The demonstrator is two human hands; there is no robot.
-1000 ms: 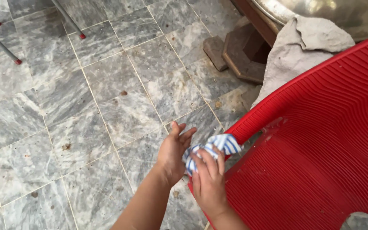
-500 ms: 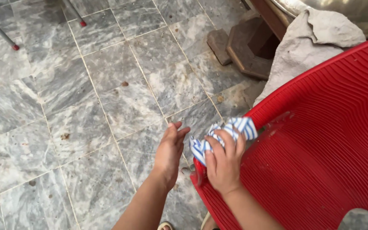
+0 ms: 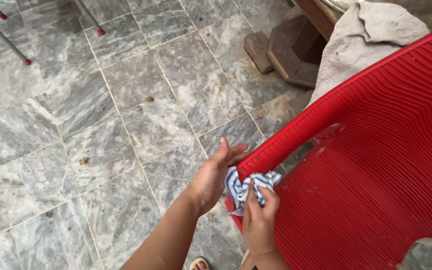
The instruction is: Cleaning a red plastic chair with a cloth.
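Red ribbed plastic chair (image 3: 376,165), tipped on its side, filling the right half of the view, taken here as the landmark. Along its curved rim, low and to the left: a blue-and-white striped cloth (image 3: 248,187), bunched up and pressed against the edge. Right hand (image 3: 258,220) closed over that cloth from below, fingers curled around the bundle, thumb side hidden. Left hand (image 3: 213,177) just left of the rim, palm toward the chair, fingers held together and nearly straight, fingertips touching the red edge just above the cloth.

Wet smears and pale streaks on the chair's inner surface, up and right of the cloth. No packages, labels or signs in sight.

Behind the chair's upper edge: a crumpled grey cloth (image 3: 366,40) draped over something hidden. Left of that grey cloth: a dark wooden stand (image 3: 291,50) on the floor. Beyond the chair to the left: grey marble tiled floor (image 3: 101,135) with brown spots. Far from the chair, top left corner: thin metal legs with red tips (image 3: 26,61). Below the chair's rim, at the bottom edge: the toe of a sandal (image 3: 198,263).
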